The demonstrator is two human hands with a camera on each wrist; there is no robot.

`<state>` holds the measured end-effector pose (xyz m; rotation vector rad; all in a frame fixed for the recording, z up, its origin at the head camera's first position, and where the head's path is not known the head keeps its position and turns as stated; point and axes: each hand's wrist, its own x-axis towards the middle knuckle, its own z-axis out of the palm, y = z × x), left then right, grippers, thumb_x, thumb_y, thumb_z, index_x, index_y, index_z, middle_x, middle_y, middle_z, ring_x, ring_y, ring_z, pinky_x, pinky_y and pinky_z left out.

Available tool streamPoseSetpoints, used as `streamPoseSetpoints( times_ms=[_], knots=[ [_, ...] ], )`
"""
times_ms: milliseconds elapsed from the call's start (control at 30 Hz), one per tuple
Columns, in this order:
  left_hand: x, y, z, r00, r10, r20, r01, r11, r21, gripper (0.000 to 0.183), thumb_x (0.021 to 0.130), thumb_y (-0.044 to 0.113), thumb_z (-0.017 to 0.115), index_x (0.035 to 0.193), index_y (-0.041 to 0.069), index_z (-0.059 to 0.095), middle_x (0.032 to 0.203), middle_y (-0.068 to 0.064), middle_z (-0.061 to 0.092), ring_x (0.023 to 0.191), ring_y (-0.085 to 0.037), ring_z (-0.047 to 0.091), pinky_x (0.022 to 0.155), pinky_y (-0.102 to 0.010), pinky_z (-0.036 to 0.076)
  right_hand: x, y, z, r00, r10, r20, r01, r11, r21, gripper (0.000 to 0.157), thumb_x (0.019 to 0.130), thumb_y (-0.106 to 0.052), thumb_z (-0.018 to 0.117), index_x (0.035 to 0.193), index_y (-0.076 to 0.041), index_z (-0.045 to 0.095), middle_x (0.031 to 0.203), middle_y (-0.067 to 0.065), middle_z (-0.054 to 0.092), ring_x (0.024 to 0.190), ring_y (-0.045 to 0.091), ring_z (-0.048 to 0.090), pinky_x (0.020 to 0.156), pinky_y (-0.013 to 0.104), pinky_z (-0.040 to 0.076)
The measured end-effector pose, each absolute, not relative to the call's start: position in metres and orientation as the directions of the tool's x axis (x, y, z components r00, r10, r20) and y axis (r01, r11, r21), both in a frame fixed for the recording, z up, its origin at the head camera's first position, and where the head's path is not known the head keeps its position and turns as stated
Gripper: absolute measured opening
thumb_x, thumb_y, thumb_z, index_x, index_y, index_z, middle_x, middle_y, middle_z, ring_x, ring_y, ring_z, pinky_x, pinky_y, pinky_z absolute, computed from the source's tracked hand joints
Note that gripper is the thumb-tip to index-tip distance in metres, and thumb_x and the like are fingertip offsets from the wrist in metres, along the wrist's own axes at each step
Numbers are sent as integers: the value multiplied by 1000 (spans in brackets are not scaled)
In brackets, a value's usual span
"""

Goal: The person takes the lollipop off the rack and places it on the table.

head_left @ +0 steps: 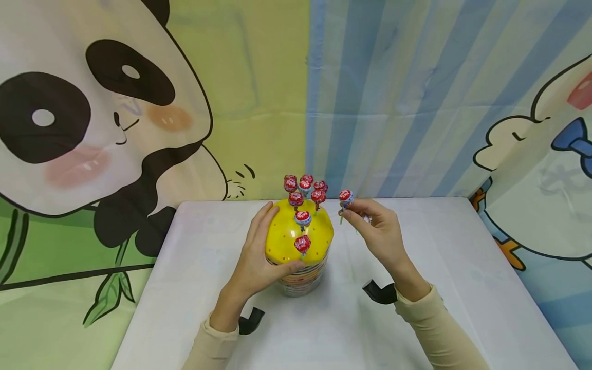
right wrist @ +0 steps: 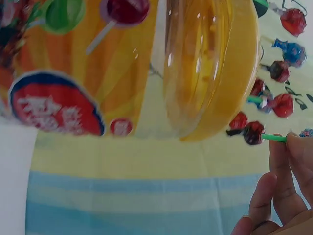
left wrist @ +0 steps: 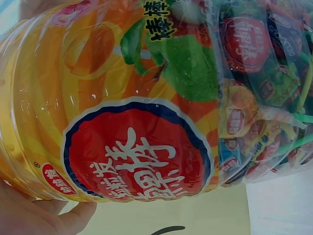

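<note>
A clear plastic jar (head_left: 302,285) with a yellow lid (head_left: 282,231) stands upright on the table. Several wrapped lollipops (head_left: 302,244) stick up from small holes in that lid. My left hand (head_left: 261,262) grips the jar's top, thumb across the near side and fingers along the left. In the left wrist view, more lollipops (left wrist: 247,44) show through the jar wall beyond its orange label (left wrist: 195,112). To the right of the lid, my right hand (head_left: 381,231) pinches a red-and-blue lollipop (head_left: 346,198) by its green stick (right wrist: 274,138). Something shiny (head_left: 367,218) shows near its palm, partly hidden.
A white-covered table (head_left: 208,241) holds the jar. Behind it hangs a cloth backdrop (head_left: 263,103) with a panda and blue stripes. Black curved pieces (head_left: 381,293) are at both wrists.
</note>
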<state>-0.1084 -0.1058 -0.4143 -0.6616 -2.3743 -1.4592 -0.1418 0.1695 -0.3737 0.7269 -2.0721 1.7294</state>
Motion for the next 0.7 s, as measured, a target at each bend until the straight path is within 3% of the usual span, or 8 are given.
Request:
streamPoseSetpoints(
  times_ms=[233, 467, 700],
  knots=[
    [-109, -106, -415, -856, 240, 457, 517, 387, 764, 110, 70, 41, 91, 158, 28, 27, 164, 6, 15, 140, -20, 34, 105, -46, 44, -155, 194, -390, -870, -72, 488, -489, 257, -834, 16, 92, 3, 69, 107, 1, 74, 99, 7, 71, 82, 15, 56, 68, 25, 46],
    [-110, -106, -414, -855, 242, 458, 518, 388, 762, 109, 70, 43, 90, 158, 29, 27, 163, 9, 14, 141, -20, 34, 106, -47, 43, -164, 217, -396, -931, 39, 362, -330, 334, -883, 20, 95, -4, 68, 110, 9, 70, 99, 14, 72, 86, 12, 59, 69, 26, 46],
    [-110, -106, -414, -861, 239, 449, 508, 386, 770, 108, 71, 44, 90, 158, 29, 27, 164, 5, 16, 141, -20, 33, 106, -47, 43, -197, 256, -448, -965, 111, 239, -197, 300, -933, 34, 96, -21, 71, 118, 4, 69, 100, -1, 70, 91, 8, 62, 76, 23, 47]
  ],
)
